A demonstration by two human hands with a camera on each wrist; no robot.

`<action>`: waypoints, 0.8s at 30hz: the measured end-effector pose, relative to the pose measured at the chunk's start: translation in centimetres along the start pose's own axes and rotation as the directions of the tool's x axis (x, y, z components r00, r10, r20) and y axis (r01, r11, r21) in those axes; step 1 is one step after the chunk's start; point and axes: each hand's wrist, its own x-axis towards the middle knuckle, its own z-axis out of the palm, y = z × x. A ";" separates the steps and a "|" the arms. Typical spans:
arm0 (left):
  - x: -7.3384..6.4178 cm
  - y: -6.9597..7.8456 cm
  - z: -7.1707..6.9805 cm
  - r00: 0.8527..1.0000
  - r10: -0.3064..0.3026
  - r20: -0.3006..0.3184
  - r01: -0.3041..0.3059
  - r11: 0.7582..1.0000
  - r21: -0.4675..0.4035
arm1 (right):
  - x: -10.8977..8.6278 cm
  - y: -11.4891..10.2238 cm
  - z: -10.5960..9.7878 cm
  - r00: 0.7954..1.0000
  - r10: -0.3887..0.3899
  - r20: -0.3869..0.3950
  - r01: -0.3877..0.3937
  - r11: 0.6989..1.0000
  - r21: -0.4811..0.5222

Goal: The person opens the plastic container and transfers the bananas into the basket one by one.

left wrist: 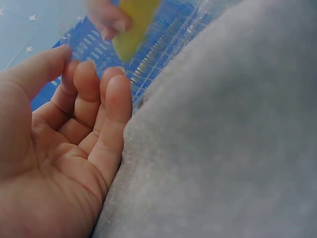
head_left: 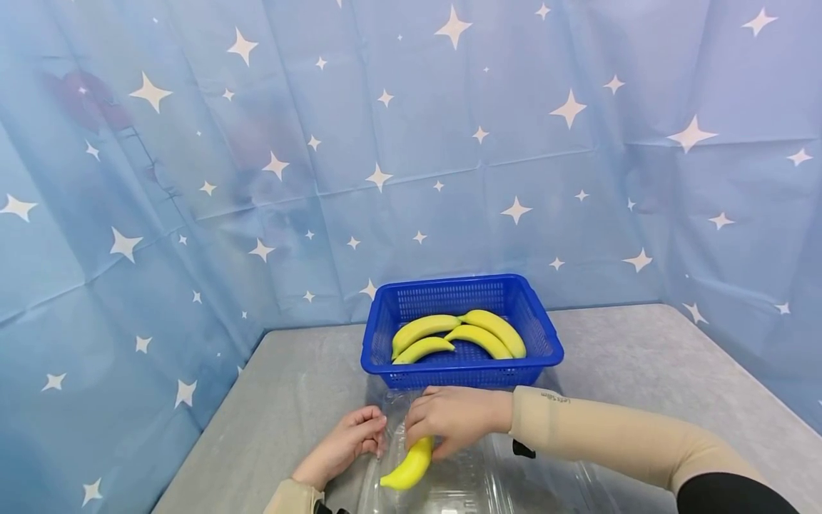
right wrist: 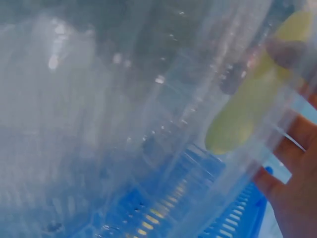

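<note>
My right hand (head_left: 452, 417) grips a yellow banana (head_left: 411, 467) over a clear plastic container (head_left: 459, 492). In the right wrist view the banana (right wrist: 242, 114) shows blurred through clear plastic, with part of the hand (right wrist: 299, 163) at the right edge. My left hand (head_left: 349, 439) is beside the container's left edge; in the left wrist view the fingers of this hand (left wrist: 74, 134) are loosely bent, and nothing shows between them. Whether they touch the plastic is hard to tell.
A blue perforated basket (head_left: 462, 375) stands behind the container, holding several bananas (head_left: 424, 330). The grey tabletop (head_left: 257, 421) lies beneath everything. A blue curtain with white stars (head_left: 411, 143) hangs behind and at the sides.
</note>
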 end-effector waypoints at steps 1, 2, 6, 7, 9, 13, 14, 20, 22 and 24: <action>0.0 0.0 0.0 1.000 0.002 0.002 -0.002 1.000 0.002 | 0.0 0.0 -0.1 1.000 0.005 -0.001 -0.005 1.000 0.002; 0.0 0.0 0.0 1.000 0.003 0.003 -0.003 1.000 0.004 | -0.1 0.0 -0.2 1.000 0.009 0.000 -0.009 1.000 0.004; 0.1 0.0 -0.1 1.000 0.005 0.003 -0.005 1.000 0.008 | -0.1 0.0 -0.6 1.000 0.020 0.000 -0.020 1.000 0.022; 0.1 0.0 -0.1 1.000 0.004 0.002 -0.004 1.000 0.006 | -0.1 -0.1 -0.7 1.000 0.020 -0.001 -0.020 0.999 0.026; 0.0 -0.1 -0.1 1.000 0.000 -0.001 0.000 1.000 0.001 | -0.2 -0.1 -0.9 1.000 0.021 -0.005 -0.021 0.999 0.033; 0.0 0.0 -0.1 1.000 -0.013 -0.003 0.013 1.000 -0.006 | -0.3 -0.2 -1.2 0.999 0.031 -0.010 -0.031 0.998 0.053; 0.0 0.0 -0.1 1.000 -0.016 -0.005 0.016 1.000 -0.003 | -0.3 -0.2 -1.3 0.999 0.036 -0.011 -0.035 0.998 0.059; -0.1 0.1 -0.1 0.999 -0.034 -0.019 0.034 0.999 0.000 | -0.7 -0.1 -1.6 0.995 0.095 -0.011 -0.093 0.987 0.131; -0.1 0.1 0.0 0.999 -0.038 -0.022 0.038 0.999 0.001 | -0.8 0.0 -1.7 0.993 0.116 -0.005 -0.114 0.982 0.153; -0.1 0.2 0.0 0.999 -0.037 -0.027 0.037 0.999 0.009 | -0.9 0.0 -1.7 0.991 0.133 0.007 -0.132 0.976 0.173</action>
